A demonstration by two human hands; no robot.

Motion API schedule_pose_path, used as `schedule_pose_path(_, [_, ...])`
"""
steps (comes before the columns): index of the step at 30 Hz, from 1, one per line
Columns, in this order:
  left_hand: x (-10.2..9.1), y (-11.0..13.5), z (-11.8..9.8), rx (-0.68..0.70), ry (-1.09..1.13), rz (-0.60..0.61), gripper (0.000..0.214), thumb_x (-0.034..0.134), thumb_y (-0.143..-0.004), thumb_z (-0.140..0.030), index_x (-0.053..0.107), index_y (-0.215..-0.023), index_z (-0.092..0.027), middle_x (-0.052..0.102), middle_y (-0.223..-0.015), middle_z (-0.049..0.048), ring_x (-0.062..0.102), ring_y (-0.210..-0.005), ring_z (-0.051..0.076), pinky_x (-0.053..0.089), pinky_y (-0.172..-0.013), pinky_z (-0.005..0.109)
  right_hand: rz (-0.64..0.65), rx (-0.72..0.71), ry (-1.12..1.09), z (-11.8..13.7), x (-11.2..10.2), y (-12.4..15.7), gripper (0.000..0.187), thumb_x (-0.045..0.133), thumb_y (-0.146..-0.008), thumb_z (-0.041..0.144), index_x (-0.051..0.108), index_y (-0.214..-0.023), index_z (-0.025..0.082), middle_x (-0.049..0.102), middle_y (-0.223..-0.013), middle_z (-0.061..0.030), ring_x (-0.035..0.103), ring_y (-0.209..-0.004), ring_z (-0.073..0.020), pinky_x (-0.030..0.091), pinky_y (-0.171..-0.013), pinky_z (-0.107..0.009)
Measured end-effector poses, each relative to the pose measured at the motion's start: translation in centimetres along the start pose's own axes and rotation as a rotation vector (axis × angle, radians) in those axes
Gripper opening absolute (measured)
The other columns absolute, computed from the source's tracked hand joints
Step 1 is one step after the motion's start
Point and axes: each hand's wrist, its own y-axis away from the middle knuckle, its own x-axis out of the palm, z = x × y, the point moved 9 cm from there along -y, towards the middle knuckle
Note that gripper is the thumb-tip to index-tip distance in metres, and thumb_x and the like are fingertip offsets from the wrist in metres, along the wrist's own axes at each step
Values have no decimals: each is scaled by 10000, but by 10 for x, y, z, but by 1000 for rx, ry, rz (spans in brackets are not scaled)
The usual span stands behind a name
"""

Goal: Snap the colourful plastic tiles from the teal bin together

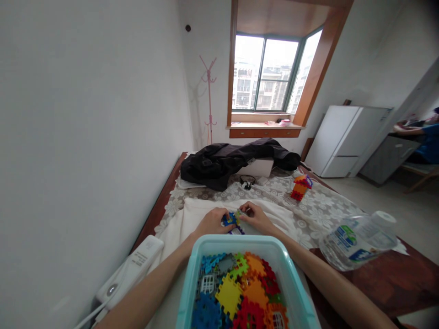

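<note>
Beyond the bin, over the white cloth, my left hand [213, 221] is closed on a blue interlocking plastic building piece [229, 219]. My right hand [258, 219] pinches a small yellow-green piece [239, 214] beside it. The pieces touch or nearly touch; whether they are joined I cannot tell. Just below them shows a purple-and-white frame piece [236, 230], partly hidden by the bin's rim. Nearest to me stands a light-blue plastic bin [236, 240] filled with notched pieces in blue, yellow, orange, red, green and grey.
A small built orange-and-red block house [299, 188] stands at the right on the patterned tablecloth [312, 214]. A large clear bottle [356, 242] lies nearby. Black clothing [212, 164] and a headset [247, 182] are farther back. At left sits a white power strip [132, 269]. Another person is at far right.
</note>
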Motion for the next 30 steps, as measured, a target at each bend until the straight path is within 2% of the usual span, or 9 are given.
schedule_pose_path(2, [1,0,1,-3,2,-6,241,844,-793,-372,699,-902,-212,757,-945,84,700,-925,297,535,-855,394,-11,-11,-63,1,-3,0,321,724,-887,521,584,-938,236,695,-999,-47,635,-870,-213,523,-793,-342])
schedule_pose_path(5, [2,-1,3,-17,16,-26,197,814,-798,-320,671,-883,-214,738,-925,68,684,-909,277,531,-844,382,29,-102,23,15,1,6,330,758,-871,509,589,-958,240,714,-1037,-62,650,-927,-232,534,-854,-365])
schedule_pose_path(9, [-1,-2,6,-25,58,-58,215,784,-755,-204,625,-899,-219,683,-902,23,649,-859,234,521,-801,346,237,-336,227,39,27,21,313,811,-845,406,629,-1026,227,732,-1145,-108,669,-1043,-272,527,-961,-401])
schedule_pose_path(11, [-3,-2,5,-10,82,-73,240,772,-739,-156,609,-903,-220,662,-922,17,640,-874,226,521,-813,342,307,-400,278,43,37,25,286,790,-851,375,634,-1035,223,729,-1184,-128,670,-1082,-283,522,-983,-402])
schedule_pose_path(16, [-9,-2,0,36,135,-109,178,728,-825,-129,587,-885,-219,645,-969,40,645,-960,241,538,-896,370,333,-389,280,42,41,24,285,764,-826,328,627,-1052,222,716,-1138,-121,669,-1038,-267,527,-958,-369])
schedule_pose_path(20, [-12,-2,1,57,159,-136,185,657,-850,-60,605,-919,-224,654,-1065,67,655,-1079,261,544,-1006,409,334,-377,254,45,41,25,408,764,-803,289,616,-1176,214,691,-1250,-137,653,-1156,-275,517,-1035,-375])
schedule_pose_path(24, [-13,-1,7,65,170,-175,246,615,-855,-16,632,-979,-227,654,-1216,96,643,-1245,283,518,-1124,450,332,-379,244,43,41,23,336,762,-851,326,616,-1130,208,696,-1238,-153,660,-1144,-278,526,-1034,-386])
schedule_pose_path(30, [-17,2,8,102,178,-246,253,581,-889,-4,652,-991,-224,643,-1311,116,641,-1301,281,514,-1156,458,345,-399,252,39,43,21,305,773,-867,324,637,-1114,207,713,-1222,-149,670,-1131,-270,536,-1032,-378])
